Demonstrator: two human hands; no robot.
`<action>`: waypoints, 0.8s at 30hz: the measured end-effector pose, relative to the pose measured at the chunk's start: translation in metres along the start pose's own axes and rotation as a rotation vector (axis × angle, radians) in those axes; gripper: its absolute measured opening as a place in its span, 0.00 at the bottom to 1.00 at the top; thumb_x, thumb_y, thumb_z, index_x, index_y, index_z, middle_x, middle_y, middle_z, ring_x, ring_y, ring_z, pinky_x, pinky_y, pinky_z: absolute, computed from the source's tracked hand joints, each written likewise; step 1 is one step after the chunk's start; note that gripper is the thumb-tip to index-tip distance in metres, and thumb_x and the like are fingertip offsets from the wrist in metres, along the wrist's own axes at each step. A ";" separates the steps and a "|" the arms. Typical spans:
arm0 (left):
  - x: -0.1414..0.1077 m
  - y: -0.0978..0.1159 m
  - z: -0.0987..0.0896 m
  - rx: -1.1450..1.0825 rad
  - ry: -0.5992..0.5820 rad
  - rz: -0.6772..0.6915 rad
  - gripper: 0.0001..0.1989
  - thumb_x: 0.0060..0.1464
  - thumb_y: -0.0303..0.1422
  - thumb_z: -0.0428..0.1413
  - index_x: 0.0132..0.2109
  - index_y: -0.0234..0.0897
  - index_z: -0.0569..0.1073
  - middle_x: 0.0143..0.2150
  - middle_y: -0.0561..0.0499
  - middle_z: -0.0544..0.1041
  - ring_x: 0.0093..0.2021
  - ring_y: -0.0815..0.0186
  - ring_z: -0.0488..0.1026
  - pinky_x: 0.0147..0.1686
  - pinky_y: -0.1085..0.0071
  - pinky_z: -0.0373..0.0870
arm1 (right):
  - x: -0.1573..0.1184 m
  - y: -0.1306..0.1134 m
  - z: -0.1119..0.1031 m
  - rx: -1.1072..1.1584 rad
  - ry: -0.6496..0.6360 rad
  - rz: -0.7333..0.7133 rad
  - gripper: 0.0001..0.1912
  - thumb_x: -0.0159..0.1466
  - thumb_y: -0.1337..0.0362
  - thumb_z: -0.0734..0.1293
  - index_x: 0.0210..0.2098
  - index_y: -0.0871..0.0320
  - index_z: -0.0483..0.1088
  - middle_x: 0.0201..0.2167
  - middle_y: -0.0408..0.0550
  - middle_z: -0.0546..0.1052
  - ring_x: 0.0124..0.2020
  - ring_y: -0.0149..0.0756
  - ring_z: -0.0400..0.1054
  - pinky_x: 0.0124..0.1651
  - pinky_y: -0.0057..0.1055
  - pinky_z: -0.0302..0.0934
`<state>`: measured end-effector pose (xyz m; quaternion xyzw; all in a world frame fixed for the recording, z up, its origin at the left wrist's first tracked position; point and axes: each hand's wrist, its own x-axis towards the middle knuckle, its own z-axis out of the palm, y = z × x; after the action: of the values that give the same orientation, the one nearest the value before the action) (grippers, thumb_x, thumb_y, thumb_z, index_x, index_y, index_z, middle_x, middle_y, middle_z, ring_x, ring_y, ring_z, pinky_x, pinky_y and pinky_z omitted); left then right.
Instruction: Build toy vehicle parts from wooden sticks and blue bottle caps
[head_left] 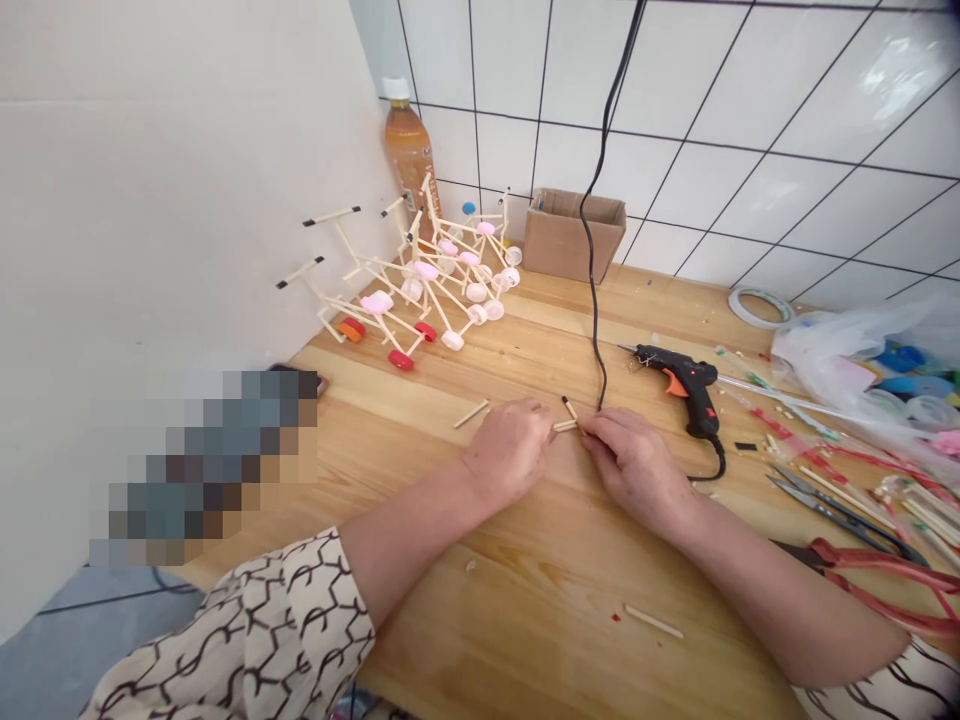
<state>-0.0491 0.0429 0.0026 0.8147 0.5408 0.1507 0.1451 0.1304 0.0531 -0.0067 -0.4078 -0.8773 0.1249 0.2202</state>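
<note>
Both my hands meet low over the wooden table, around a small piece of joined sticks (565, 426). My left hand (514, 455) pinches its left end. My right hand (637, 465) has its fingers closed on the right end, beside a short stick with a black tip (570, 408) that slants up. A loose short stick (471, 414) lies just left of my left hand. Another loose stick (654, 622) rests nearer the table's front. To the right of my right hand lies a black glue gun (686, 383) with an orange trigger.
Several stick models with bottle-cap wheels (427, 290) stand at the back left, before a drink bottle (409, 150). A cardboard box (570, 240) is by the tiled wall. A black cable hangs down. Scissors (840, 510), red-handled pliers (885, 575) and a plastic bag (847, 345) lie right.
</note>
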 end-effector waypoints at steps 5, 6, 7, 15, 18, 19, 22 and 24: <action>0.000 0.000 -0.002 -0.013 -0.009 -0.002 0.10 0.57 0.26 0.48 0.31 0.34 0.73 0.31 0.47 0.75 0.35 0.62 0.73 0.36 0.69 0.68 | 0.000 0.000 -0.001 0.020 -0.010 0.015 0.12 0.64 0.71 0.57 0.30 0.60 0.70 0.27 0.51 0.72 0.32 0.39 0.65 0.35 0.35 0.60; 0.000 0.000 -0.002 -0.015 -0.013 -0.004 0.10 0.57 0.26 0.48 0.31 0.34 0.73 0.31 0.47 0.75 0.35 0.62 0.73 0.36 0.69 0.68 | 0.000 0.000 -0.001 0.023 -0.014 0.020 0.12 0.64 0.71 0.57 0.30 0.60 0.70 0.28 0.51 0.72 0.32 0.39 0.65 0.36 0.35 0.60; 0.000 0.001 -0.003 -0.016 -0.017 -0.005 0.10 0.57 0.27 0.48 0.31 0.34 0.73 0.31 0.47 0.75 0.35 0.62 0.73 0.36 0.69 0.68 | 0.000 -0.001 -0.002 0.029 -0.023 0.025 0.11 0.64 0.71 0.57 0.30 0.60 0.70 0.28 0.51 0.72 0.32 0.39 0.65 0.36 0.35 0.60; 0.000 0.000 -0.003 -0.011 -0.027 -0.003 0.11 0.57 0.27 0.47 0.32 0.34 0.73 0.33 0.47 0.76 0.35 0.62 0.73 0.36 0.69 0.67 | 0.001 -0.003 -0.008 0.064 -0.073 0.092 0.10 0.63 0.71 0.58 0.30 0.60 0.69 0.28 0.49 0.70 0.31 0.38 0.64 0.35 0.35 0.60; 0.000 0.000 -0.003 -0.002 -0.023 -0.010 0.10 0.57 0.27 0.47 0.32 0.34 0.73 0.33 0.47 0.76 0.35 0.62 0.73 0.36 0.69 0.67 | 0.000 -0.003 -0.008 0.056 -0.074 0.100 0.09 0.63 0.70 0.58 0.30 0.60 0.69 0.27 0.49 0.70 0.31 0.38 0.64 0.35 0.35 0.59; 0.000 0.000 -0.003 0.001 -0.022 -0.012 0.10 0.57 0.27 0.48 0.32 0.34 0.73 0.33 0.47 0.76 0.35 0.62 0.73 0.36 0.68 0.67 | 0.000 -0.002 -0.007 0.053 -0.073 0.098 0.09 0.63 0.70 0.59 0.30 0.60 0.69 0.27 0.49 0.70 0.31 0.38 0.64 0.35 0.35 0.59; -0.001 0.000 -0.002 0.007 -0.012 -0.017 0.10 0.57 0.27 0.48 0.32 0.34 0.73 0.33 0.47 0.76 0.35 0.62 0.73 0.36 0.69 0.68 | 0.000 -0.001 -0.006 0.044 -0.068 0.078 0.10 0.63 0.70 0.58 0.31 0.60 0.70 0.27 0.50 0.70 0.31 0.39 0.64 0.35 0.35 0.59; 0.000 0.000 -0.001 0.006 -0.005 -0.012 0.10 0.57 0.27 0.48 0.32 0.34 0.73 0.33 0.47 0.76 0.35 0.62 0.73 0.36 0.69 0.68 | 0.000 -0.001 -0.005 0.039 -0.064 0.068 0.11 0.63 0.70 0.58 0.31 0.60 0.70 0.27 0.50 0.70 0.31 0.39 0.64 0.35 0.35 0.59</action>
<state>-0.0494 0.0424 0.0036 0.8123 0.5458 0.1462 0.1446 0.1325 0.0523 -0.0017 -0.4290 -0.8668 0.1623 0.1956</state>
